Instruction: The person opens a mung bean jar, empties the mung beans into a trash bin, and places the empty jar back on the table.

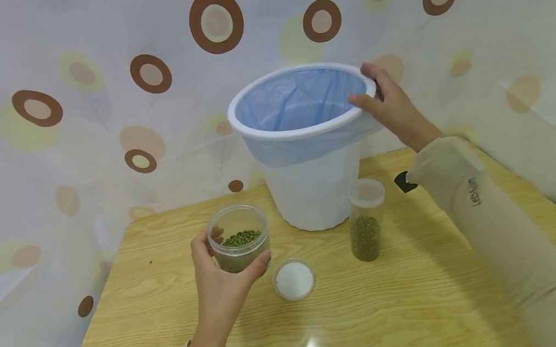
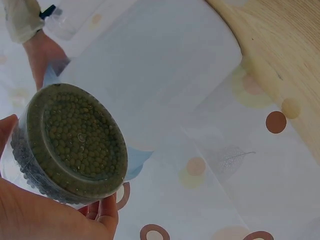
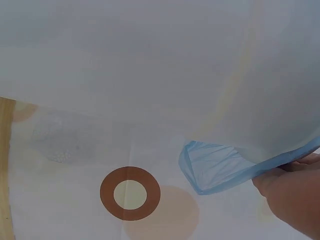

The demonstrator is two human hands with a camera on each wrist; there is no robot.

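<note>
My left hand (image 1: 223, 288) grips a clear round jar (image 1: 240, 256) around its side, thumb on the right. Green beans (image 1: 242, 238) fill its lower part; in the left wrist view the beans (image 2: 82, 135) show through the jar's base. With thumb and fingers, my right hand (image 1: 393, 105) holds the right rim of a white trash bin (image 1: 314, 187). A blue liner bag (image 1: 296, 103) lines the bin and folds down over its outside; a loose corner of the bag (image 3: 215, 167) hangs by the hand in the right wrist view.
A tall clear jar (image 1: 366, 237) with small greenish contents and a lid stands right of the bin's base. A round white lid (image 1: 294, 280) lies on the wooden table (image 1: 360, 315) beside the left hand. Behind rises a white sheet (image 1: 96, 24) patterned with circles. A small black piece (image 1: 405, 181) shows beside the right sleeve.
</note>
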